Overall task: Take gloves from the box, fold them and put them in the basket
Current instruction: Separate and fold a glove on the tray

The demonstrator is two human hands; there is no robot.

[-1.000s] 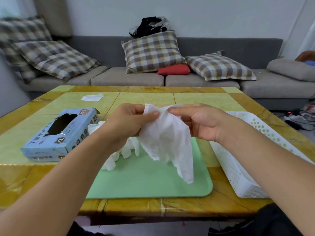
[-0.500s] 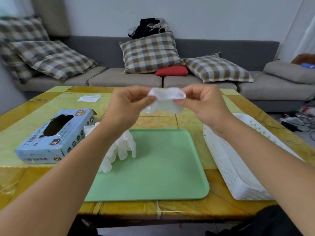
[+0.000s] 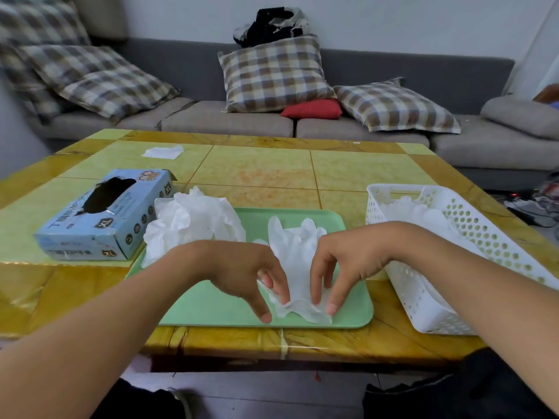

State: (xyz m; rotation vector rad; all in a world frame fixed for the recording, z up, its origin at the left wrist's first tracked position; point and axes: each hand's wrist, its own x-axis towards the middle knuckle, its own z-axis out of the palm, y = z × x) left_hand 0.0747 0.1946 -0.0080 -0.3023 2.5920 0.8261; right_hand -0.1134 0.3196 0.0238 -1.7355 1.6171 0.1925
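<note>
With the thin white disposable glove point(image 3: 295, 261) laid flat on the pale green plastic tray point(image 3: 211, 309) at lower centre, your left hand point(image 3: 242, 267) and right hand point(image 3: 348, 258) each pinch its near cuff edge. Folding looks about to begin; next, fold the cuff away toward its fingers, then carry it to the white perforated plastic basket point(image 3: 423, 303) at right.

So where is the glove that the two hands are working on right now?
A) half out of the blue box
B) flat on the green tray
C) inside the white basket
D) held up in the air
B: the glove lies spread on the green tray, with the left hand and right hand holding its near edge.
</note>
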